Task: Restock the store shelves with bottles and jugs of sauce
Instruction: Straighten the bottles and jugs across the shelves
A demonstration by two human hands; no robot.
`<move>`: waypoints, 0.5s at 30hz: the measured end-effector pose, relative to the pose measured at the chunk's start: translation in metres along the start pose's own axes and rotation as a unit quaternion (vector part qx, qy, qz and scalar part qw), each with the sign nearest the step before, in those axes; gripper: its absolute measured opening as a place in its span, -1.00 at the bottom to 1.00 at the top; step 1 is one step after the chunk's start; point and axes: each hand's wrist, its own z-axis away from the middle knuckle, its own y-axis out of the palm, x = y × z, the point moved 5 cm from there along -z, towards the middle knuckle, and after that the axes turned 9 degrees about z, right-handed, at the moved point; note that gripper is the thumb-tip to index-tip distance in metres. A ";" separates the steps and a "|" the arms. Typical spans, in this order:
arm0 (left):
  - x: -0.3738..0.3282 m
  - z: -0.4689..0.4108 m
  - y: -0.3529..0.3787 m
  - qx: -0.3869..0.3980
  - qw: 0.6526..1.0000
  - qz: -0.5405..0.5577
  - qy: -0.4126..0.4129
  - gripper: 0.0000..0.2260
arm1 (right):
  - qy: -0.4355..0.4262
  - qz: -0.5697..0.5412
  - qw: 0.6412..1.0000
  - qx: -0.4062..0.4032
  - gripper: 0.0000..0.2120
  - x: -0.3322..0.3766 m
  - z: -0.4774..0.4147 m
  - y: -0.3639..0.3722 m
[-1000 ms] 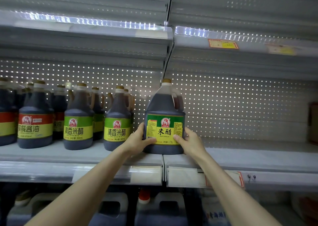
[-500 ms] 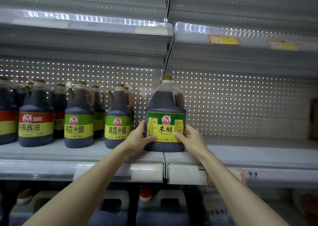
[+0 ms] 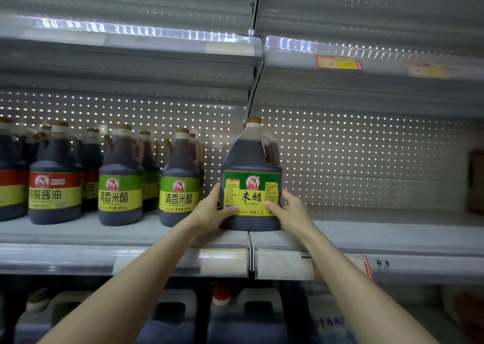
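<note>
Two pale jugs (image 3: 172,315) with moulded handles sit low in the dim bay nearest the camera, a red cap (image 3: 221,294) between them. Above them runs the front lip of the middle shelf (image 3: 392,233), with clear label holders and a red-bordered price tag (image 3: 364,265) partly hidden behind the right forearm. Both arms reach up over that lip. The left hand (image 3: 209,212) and the right hand (image 3: 292,212) clasp the lower sides of a large rice vinegar jug (image 3: 251,165), the fingers curled round its flanks and both thumbs pressed on the front of its green and yellow label. The jug stands upright near the front of the shelf, across the seam where two shelf sections meet, its dark liquid reaching up to the neck and its handle turned to the right rear. Just to its left, apart from it, stand two smaller green-label vinegar bottles (image 3: 120,183), then a red-label soy sauce bottle (image 3: 55,183), with more bottles ranked behind them. To the jug's right the shelf is bare metal. A perforated back panel (image 3: 366,160) glows with points of light behind everything, and an upper shelf (image 3: 157,47) carries an orange price tag (image 3: 337,62) on its edge.
</note>
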 end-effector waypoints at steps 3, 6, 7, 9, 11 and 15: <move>0.000 0.000 -0.001 0.000 1.000 -0.007 -0.001 -0.55 | -0.004 -0.004 1.000 -0.003 -0.84 0.000 0.000 0.000; -0.002 -0.001 0.000 -0.001 1.000 -0.014 0.006 -0.57 | -0.004 -0.007 1.000 0.001 -0.83 0.002 0.001 -0.001; -0.002 -0.001 0.000 0.001 1.000 -0.013 0.006 -0.57 | -0.005 -0.007 1.000 0.003 -0.83 0.003 0.001 -0.001; -0.002 -0.001 0.000 0.003 1.000 -0.009 0.007 -0.57 | -0.004 -0.009 1.000 0.006 -0.84 0.004 0.002 -0.001; -0.004 0.000 0.001 0.004 1.000 -0.007 0.008 -0.58 | -0.001 -0.011 1.000 0.008 -0.83 0.004 0.003 -0.001; -0.005 0.001 0.001 0.001 1.000 -0.015 0.006 -0.58 | 0.002 -0.011 1.000 0.010 -0.81 0.004 0.002 -0.001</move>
